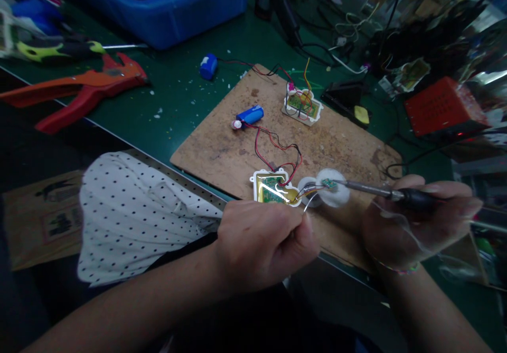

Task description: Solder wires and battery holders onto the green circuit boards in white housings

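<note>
My right hand (420,226) is closed around the dark handle of a soldering iron (372,188). The iron's tip meets a small green circuit board (328,183) lying on a round white piece (335,197). Thin wires run from this board to a white housing (255,186) with a larger green board under shiny potting. Beside that housing my left hand (269,242) is closed, pinching a thin silvery strand of solder wire (310,202) that points up toward the small board. Red and black wires link the housing to a blue cylindrical battery (250,115).
A brown work board (214,136) lies on the green table (174,99). On it is a second wired housing (303,109), joined to another blue battery (208,66). Around stand orange-red cutters (91,83), a blue bin (178,15), a soldering stand (344,99) and a red box (447,107).
</note>
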`<state>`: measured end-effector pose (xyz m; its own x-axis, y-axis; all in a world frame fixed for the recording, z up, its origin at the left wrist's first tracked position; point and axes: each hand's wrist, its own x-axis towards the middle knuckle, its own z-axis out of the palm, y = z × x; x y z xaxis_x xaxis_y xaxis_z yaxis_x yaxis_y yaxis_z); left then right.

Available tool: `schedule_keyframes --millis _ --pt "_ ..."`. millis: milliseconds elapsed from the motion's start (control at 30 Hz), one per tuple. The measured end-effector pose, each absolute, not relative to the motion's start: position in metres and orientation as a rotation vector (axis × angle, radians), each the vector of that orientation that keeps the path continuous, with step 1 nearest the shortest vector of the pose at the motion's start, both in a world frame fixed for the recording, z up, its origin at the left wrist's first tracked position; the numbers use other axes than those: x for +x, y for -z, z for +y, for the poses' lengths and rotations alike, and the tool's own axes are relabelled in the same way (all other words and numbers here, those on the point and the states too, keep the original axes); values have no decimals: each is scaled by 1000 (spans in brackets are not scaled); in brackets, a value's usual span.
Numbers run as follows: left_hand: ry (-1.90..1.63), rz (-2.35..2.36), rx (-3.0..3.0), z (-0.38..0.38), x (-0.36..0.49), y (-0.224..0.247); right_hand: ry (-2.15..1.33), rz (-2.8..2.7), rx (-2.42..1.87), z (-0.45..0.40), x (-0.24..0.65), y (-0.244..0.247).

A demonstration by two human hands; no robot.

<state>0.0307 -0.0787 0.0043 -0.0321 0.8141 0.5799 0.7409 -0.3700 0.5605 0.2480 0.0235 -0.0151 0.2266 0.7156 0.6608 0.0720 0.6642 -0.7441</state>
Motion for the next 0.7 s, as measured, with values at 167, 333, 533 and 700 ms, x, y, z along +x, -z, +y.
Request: schedule_keyframes --millis 167,333,533,700 --pt "-1429 1742 2105 -78 32 -4 -405 -1301 -596 31 247 19" --pt "-1366 1714 2123 -78 32 -5 -445 -1356 -589 27 244 16" --pt "-1268 1719 2121 -78 32 -7 -409 -1369 -610 23 239 13" --pt "-1266 1736 2103 -78 33 -7 -375 -1342 -670 18 233 13"
